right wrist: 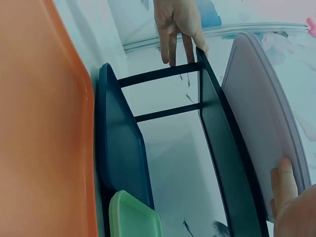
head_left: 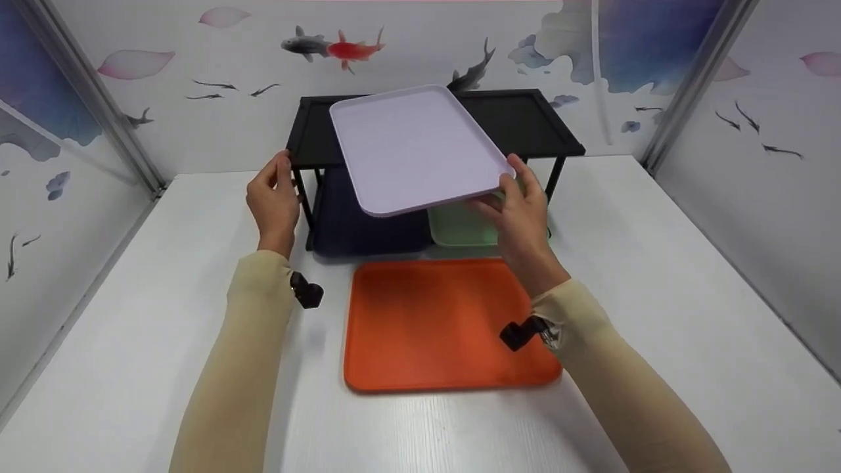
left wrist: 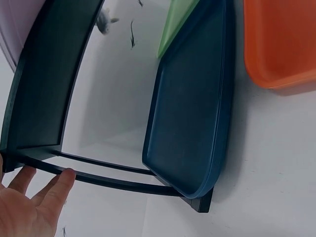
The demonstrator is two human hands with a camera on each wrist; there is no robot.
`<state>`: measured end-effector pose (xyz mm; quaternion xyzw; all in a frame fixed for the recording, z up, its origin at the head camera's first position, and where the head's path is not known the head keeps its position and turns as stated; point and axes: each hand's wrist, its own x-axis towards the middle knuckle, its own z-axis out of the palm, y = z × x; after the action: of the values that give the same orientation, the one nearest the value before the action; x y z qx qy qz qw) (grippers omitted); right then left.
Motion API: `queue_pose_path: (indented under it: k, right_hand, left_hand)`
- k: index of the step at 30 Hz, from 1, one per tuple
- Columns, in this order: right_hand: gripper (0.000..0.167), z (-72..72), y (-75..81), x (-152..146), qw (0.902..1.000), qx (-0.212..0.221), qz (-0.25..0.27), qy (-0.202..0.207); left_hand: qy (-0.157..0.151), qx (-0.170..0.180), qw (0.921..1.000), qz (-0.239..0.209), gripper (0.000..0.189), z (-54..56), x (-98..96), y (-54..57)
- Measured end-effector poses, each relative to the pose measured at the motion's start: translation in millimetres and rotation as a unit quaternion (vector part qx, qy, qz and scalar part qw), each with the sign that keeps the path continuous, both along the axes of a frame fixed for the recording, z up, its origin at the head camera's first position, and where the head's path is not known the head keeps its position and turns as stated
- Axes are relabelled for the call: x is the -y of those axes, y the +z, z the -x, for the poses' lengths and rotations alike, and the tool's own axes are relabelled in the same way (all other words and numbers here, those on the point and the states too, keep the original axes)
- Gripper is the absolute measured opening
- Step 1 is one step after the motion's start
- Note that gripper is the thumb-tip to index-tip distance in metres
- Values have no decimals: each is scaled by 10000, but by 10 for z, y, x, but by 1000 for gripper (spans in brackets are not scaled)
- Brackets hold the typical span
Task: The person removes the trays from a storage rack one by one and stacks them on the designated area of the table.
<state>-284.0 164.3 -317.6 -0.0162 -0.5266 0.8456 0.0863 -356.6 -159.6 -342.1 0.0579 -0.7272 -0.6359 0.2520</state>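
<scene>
My right hand (head_left: 527,226) grips a pale lilac tray (head_left: 417,148) by its near right corner, thumb above and fingers below. The tray is tilted over the top of a black two-level rack (head_left: 516,121); whether its far edge touches the rack cannot be told. At the rack's front left corner, my left hand (head_left: 272,207) holds the frame, with fingertips against the leg (left wrist: 108,181) in the left wrist view. Under the rack top lie a dark blue tray (head_left: 371,226) and, to its right, a light green tray (head_left: 463,226), partly hidden by the lilac tray and right hand.
An orange tray (head_left: 440,322) lies on the white table (head_left: 164,315) in front of the rack, its right side partly behind my right forearm. Walls with painted fish (head_left: 355,50) enclose the table at the back and both sides.
</scene>
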Motion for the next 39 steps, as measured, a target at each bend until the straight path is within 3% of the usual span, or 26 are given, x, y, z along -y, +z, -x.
queue_pose_path:
  k: [7,17,27,39]
  right_hand:
    - [50,-134,-11,-142,9988,-218,-418,99]
    - [50,-281,-21,-318,9983,-372,-444,117]
    - [51,-358,-57,-520,9990,-351,-263,109]
    - [49,-419,-155,-751,9986,-222,-472,-82]
  left_hand:
    - [-36,46,9999,-114,40,2,1,-2]
    - [-56,-4,10000,6,42,-1,0,6]
    - [-67,-37,10000,0,42,-5,-7,-8]
    - [-65,6,10000,-13,42,-6,-12,-5]
